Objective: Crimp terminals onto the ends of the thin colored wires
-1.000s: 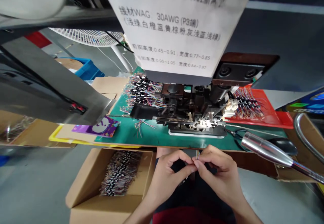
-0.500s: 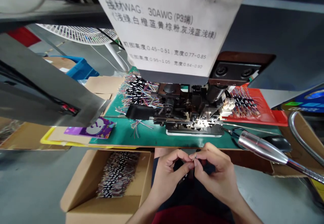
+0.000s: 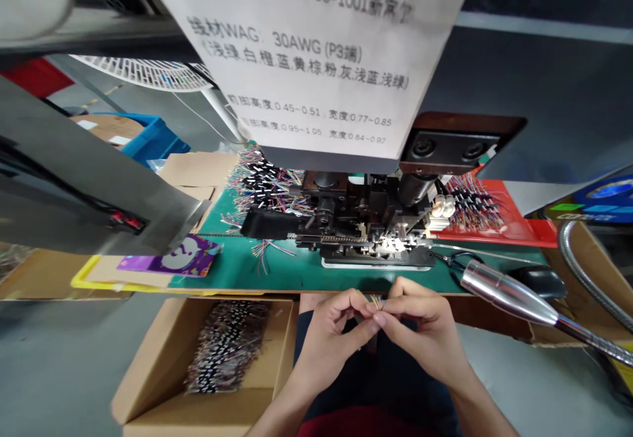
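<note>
A small bundle of thin coloured wires (image 3: pixel 376 302) is pinched between the fingertips of both hands, over the lap at the table's front edge. My left hand (image 3: pixel 332 331) grips it from the left with thumb and forefinger. From the right, my right hand (image 3: pixel 422 325) holds the same bundle, its fingertips touching those of the left. The fingers hide most of the bundle. Just beyond the hands stands a crimping machine (image 3: pixel 366 233) with a lit working area. Some loose wires (image 3: pixel 270 252) lie on the green mat (image 3: pixel 297 275) left of it.
Wire bundles (image 3: pixel 262 183) are heaped behind the machine at left; more (image 3: pixel 469 203) lie in a red tray (image 3: pixel 524 229). A cardboard box (image 3: pixel 148 371) holds many bundles (image 3: pixel 227 345). A metal lamp (image 3: pixel 509 292), scissors (image 3: pixel 459 262) and a purple packet (image 3: pixel 173 259) are near the table front.
The camera view has shifted slightly. Coloured wire ends now show above the fingertips, where little was visible before. Both hands stay together in nearly the same place.
</note>
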`<move>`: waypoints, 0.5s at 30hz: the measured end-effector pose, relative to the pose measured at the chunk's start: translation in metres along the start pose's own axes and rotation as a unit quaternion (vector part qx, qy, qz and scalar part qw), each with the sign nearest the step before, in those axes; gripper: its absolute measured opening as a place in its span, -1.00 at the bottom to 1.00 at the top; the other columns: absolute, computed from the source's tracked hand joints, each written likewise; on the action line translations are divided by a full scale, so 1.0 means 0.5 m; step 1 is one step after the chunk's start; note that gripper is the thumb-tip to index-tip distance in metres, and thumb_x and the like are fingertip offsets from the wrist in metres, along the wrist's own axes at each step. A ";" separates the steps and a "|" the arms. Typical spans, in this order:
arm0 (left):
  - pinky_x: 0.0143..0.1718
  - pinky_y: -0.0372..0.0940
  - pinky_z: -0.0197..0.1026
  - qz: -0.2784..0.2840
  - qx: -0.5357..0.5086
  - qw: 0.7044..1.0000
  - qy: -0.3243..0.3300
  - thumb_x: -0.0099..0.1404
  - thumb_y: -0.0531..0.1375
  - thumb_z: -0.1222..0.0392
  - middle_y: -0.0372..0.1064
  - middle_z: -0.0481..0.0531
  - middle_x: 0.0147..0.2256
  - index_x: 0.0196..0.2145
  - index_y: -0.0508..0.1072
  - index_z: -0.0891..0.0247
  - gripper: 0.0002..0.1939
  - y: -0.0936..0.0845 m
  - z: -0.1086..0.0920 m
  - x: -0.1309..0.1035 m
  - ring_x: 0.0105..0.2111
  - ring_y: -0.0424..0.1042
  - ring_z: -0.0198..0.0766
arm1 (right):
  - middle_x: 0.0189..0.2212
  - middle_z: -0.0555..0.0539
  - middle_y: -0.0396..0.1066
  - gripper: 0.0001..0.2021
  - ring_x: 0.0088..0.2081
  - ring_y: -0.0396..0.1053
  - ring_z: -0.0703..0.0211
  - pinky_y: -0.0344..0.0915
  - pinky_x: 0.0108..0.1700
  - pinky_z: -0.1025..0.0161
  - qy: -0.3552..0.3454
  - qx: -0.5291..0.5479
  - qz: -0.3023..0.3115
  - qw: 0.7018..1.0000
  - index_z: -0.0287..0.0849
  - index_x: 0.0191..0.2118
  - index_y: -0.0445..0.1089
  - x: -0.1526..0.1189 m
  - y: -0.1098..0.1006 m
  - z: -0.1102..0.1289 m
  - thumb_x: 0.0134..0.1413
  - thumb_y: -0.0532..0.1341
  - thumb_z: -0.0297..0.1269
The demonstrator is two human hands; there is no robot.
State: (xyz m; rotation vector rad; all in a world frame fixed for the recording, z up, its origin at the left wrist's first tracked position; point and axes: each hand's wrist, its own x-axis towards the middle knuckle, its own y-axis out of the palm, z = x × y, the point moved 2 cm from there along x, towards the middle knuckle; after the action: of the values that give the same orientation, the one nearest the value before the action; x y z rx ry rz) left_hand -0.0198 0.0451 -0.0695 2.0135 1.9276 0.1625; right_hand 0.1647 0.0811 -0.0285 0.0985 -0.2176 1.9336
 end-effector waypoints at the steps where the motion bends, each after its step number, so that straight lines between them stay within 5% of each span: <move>1: -0.16 0.38 -0.27 -0.002 0.005 1.000 0.001 0.33 0.59 0.13 0.54 -0.03 -0.34 -0.37 0.57 0.23 -0.70 0.000 0.003 0.000 -0.28 0.51 -0.24 | -0.46 0.05 0.33 -0.80 -0.41 0.29 0.21 0.16 -0.38 0.25 -0.003 -0.005 0.000 1.000 0.05 -0.04 0.84 -0.001 0.002 -0.001 0.40 0.47 -0.39; 15: -0.11 0.38 -0.27 0.047 0.120 0.991 0.044 0.45 0.47 0.22 0.59 -0.05 -0.31 -0.27 0.63 0.18 -0.87 -0.009 -0.035 0.013 -0.25 0.55 -0.23 | -0.56 0.07 0.32 -0.82 -0.48 0.23 0.22 0.12 -0.42 0.25 -0.003 -0.004 -0.045 0.999 -0.12 -0.27 0.79 0.035 0.007 0.013 0.41 0.45 -0.35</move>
State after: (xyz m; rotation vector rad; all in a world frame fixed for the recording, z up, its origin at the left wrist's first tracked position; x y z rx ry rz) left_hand -0.0292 0.0544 -0.0556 2.2890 1.9895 0.0458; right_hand 0.1550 0.0945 -0.0196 0.1064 -0.2223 1.8430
